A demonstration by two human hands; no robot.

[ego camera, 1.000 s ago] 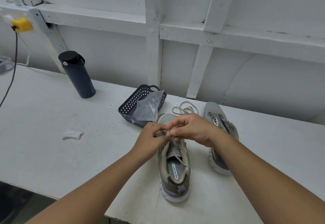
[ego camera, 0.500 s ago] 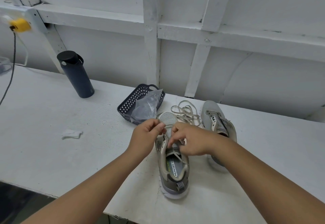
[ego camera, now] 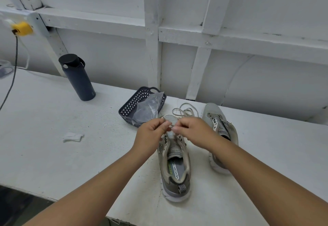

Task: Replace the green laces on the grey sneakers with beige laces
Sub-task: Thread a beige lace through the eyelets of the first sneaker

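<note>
A grey sneaker point(ego camera: 174, 169) lies in front of me on the white table point(ego camera: 44, 137), toe pointing away. Both hands hover over its toe end. My left hand point(ego camera: 151, 133) and my right hand point(ego camera: 192, 130) each pinch a thin beige lace between fingertips, close together. The second grey sneaker point(ego camera: 221, 126) lies to the right, partly behind my right forearm. A loose coil of beige lace point(ego camera: 184, 111) rests on the table beyond the shoes. No green lace is visible.
A dark perforated basket point(ego camera: 134, 103) holding a crumpled clear plastic bag point(ego camera: 147, 108) sits just left of the shoes. A dark bottle point(ego camera: 76, 77) stands at the back left. A scrap of white paper point(ego camera: 72, 137) lies on the left. The white wall runs close behind.
My hands have moved up the shoe from its tongue toward the toe. The lacing across the middle eyelets is gone from the shoe, and more loose lace lies beyond it.
</note>
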